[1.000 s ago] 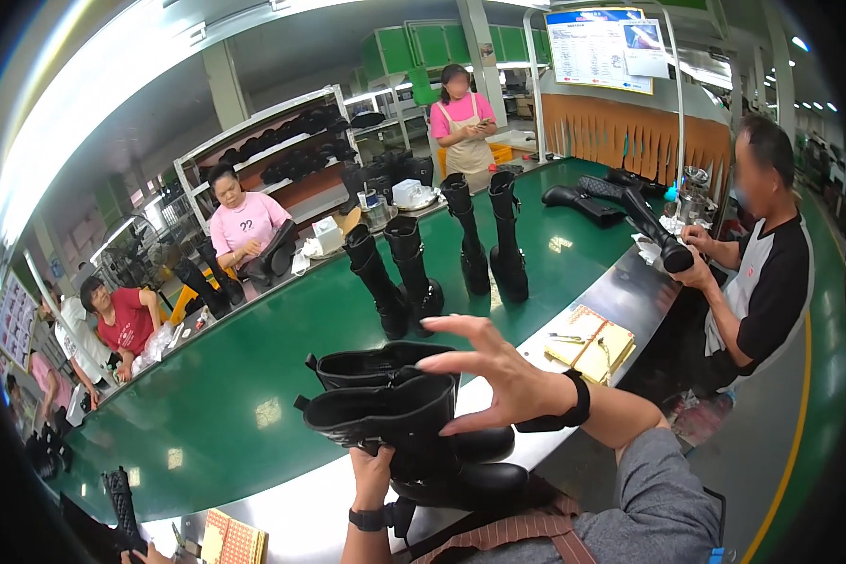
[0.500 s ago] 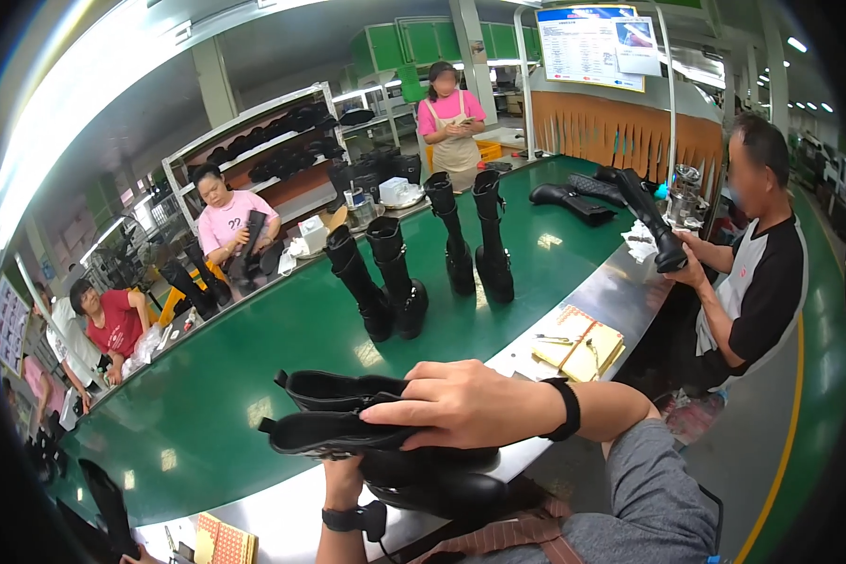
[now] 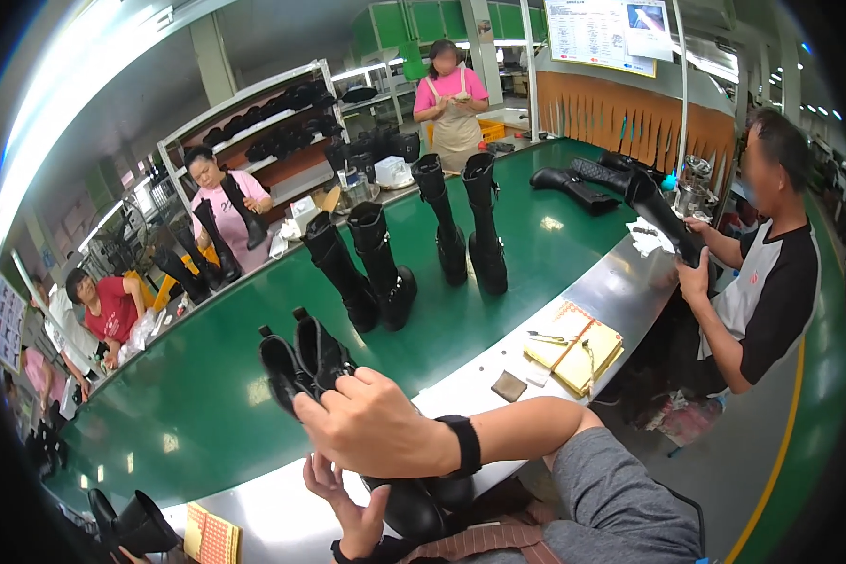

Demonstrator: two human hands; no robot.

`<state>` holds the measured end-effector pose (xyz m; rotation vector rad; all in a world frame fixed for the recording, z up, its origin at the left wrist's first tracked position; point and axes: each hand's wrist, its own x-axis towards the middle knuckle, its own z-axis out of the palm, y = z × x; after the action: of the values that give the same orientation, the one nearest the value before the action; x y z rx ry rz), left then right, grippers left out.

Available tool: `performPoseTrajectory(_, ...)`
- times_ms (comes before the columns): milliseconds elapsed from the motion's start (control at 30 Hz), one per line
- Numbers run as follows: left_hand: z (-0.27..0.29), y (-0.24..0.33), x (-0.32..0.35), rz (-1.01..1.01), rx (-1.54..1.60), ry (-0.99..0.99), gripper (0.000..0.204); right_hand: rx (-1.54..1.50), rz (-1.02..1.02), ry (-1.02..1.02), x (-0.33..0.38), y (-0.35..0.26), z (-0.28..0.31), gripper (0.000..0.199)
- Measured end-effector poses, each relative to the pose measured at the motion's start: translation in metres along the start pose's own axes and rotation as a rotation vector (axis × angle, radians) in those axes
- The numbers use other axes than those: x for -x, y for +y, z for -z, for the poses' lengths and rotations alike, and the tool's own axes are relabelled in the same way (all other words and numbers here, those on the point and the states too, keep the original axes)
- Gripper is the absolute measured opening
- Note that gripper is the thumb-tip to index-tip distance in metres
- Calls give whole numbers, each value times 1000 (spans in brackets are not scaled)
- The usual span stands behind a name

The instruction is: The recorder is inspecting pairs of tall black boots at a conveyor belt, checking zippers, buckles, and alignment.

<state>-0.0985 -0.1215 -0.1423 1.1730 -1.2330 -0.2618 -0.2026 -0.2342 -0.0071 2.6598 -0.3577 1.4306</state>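
Gripping at centre: right hand [image 3: 376,428], fingers curled on the shafts of a pair of black boots [image 3: 323,350], thumb hidden from view, black wristband [image 3: 462,446] behind it. Left hand [image 3: 352,515], below the right and closer to the body: palm turned up, fingers and thumb spread, nothing seen within its grasp; whether its fingertips touch the boots cannot be told. Position of the pair: side by side, partly covered by the right hand, open tops beyond it to the left, toes on the body side just right of the left thumb. Long axis: slanting from far left at the tops to near right at the toes, passing beneath the right hand. Nearer to the tops, the right hand; nearer to the toes, the left. Surroundings: green tabletop [image 3: 207,404] ahead of both hands and to their left; two pairs of tall boots [image 3: 382,270] standing on it, beyond the right hand; metal ledge [image 3: 273,508] beside the left hand; small dark square [image 3: 509,385] and yellow stack [image 3: 573,350] to the right of both; second yellow stack [image 3: 211,536] to the left of the left hand.
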Motion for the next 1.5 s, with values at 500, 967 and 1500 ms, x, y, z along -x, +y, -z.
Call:
performPoseTrajectory(500, -40, -10, -10, 194, -234, 24, 78, -510, 57, -28, 34, -20, -1, 68)
performPoseTrajectory(967, 7, -15, -19, 194, -173, 84, 67, -1198, -895, 144, 127, 92, -100, 37)
performPoseTrajectory(1500, -21, -4, -15, 238, -194, 322, 81, -1141, -635, -377, 167, 106, -140, 43)
